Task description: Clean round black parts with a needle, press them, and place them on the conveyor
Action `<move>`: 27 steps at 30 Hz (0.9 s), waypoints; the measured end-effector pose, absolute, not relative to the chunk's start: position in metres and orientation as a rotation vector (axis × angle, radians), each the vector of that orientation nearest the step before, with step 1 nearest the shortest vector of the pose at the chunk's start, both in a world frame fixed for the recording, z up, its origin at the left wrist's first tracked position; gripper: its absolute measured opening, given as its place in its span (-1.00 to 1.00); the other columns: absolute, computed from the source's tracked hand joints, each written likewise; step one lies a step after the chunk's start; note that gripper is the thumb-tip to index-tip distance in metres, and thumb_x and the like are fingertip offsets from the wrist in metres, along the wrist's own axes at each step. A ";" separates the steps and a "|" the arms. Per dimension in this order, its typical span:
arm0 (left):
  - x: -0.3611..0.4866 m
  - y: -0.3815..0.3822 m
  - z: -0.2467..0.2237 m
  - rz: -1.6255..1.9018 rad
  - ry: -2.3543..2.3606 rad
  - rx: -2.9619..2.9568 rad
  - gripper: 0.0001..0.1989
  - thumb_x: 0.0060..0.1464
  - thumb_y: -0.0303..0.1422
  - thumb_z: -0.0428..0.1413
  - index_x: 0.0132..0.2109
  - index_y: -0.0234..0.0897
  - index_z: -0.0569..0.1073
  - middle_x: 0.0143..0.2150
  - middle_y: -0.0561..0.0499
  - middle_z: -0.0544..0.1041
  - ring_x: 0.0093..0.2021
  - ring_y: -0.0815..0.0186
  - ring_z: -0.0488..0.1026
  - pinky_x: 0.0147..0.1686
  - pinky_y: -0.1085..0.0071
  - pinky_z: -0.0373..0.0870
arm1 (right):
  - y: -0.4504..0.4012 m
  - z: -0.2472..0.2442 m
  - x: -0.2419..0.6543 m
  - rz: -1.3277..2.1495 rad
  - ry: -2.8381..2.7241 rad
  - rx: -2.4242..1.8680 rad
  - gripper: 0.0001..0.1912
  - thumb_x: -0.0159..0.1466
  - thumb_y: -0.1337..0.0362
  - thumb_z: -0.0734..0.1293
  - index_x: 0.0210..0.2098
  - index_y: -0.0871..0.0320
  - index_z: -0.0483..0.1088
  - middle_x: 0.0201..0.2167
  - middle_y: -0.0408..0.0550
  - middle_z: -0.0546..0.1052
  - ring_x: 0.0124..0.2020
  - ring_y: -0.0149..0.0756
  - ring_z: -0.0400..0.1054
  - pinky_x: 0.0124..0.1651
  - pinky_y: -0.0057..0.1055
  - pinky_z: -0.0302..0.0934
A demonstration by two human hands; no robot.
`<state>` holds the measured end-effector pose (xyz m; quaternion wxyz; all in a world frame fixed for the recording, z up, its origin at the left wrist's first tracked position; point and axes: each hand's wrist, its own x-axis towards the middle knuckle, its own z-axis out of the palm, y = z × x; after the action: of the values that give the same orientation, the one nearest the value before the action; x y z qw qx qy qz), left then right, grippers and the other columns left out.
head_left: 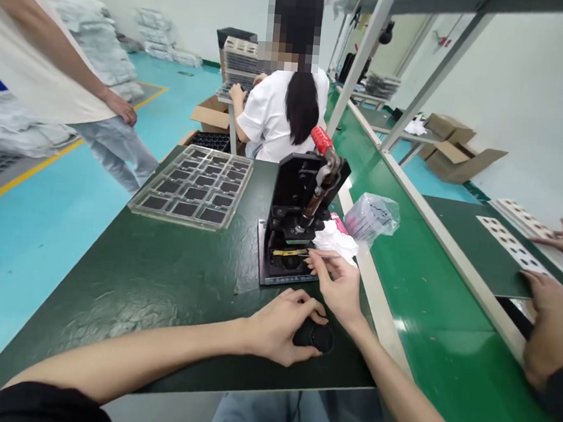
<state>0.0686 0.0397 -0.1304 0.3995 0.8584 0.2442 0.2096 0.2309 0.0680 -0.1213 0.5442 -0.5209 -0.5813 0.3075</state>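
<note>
My left hand (pixel 284 328) is wrapped round a small round black object (pixel 314 336) on the dark green tabletop, near its front edge. Just beyond it, my right hand (pixel 337 282) pinches a thin, slender item at the base of a black hand press (pixel 291 205). The press has a lever with a red grip (pixel 321 140), which points up. A yellow strip (pixel 288 253) lies across the press base, beside my right fingertips. What the thin item is cannot be made out.
A clear tray (pixel 190 220) with dark square pieces lies at the back left. White tissue (pixel 336 240) and a plastic bag (pixel 372 218) sit right of the press. A green conveyor (pixel 421 300) runs along the right. One person sits ahead, another stands left; a co-worker's hands are at far right.
</note>
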 end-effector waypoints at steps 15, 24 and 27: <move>0.070 0.041 -0.134 0.524 0.579 2.179 -0.53 -0.01 -0.33 0.41 0.01 -0.23 0.41 0.01 -0.02 0.60 0.07 0.07 0.48 0.13 0.20 0.32 | 0.057 -0.105 0.234 0.440 -1.389 -1.263 -0.76 0.42 0.13 0.31 -0.25 0.16 0.51 -0.43 -0.08 0.60 -0.43 -0.36 0.52 -0.35 -0.44 0.45; 0.069 0.044 -0.132 0.526 0.581 2.170 -0.48 0.03 -0.31 0.39 0.05 -0.20 0.32 0.08 -0.03 0.60 0.07 0.05 0.47 0.12 0.13 0.31 | -0.040 -0.097 0.270 0.387 -1.341 -1.457 -0.77 0.40 0.20 0.37 -0.37 0.17 0.47 -0.53 -0.14 0.52 -0.54 -0.47 0.43 -0.47 -0.59 0.33; 0.068 0.043 -0.132 0.520 0.597 2.183 -0.46 0.02 -0.31 0.40 0.06 -0.19 0.32 0.07 -0.02 0.60 0.06 0.05 0.47 0.08 0.12 0.32 | -0.051 -0.118 0.263 0.434 -1.319 -1.446 -0.76 0.41 0.21 0.35 -0.38 0.16 0.45 -0.53 -0.15 0.51 -0.53 -0.46 0.43 -0.46 -0.58 0.33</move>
<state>0.0685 0.0434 -0.1321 0.3986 0.8622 0.2358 0.2053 0.2628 -0.0506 -0.1181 0.5384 -0.6079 -0.5544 0.1825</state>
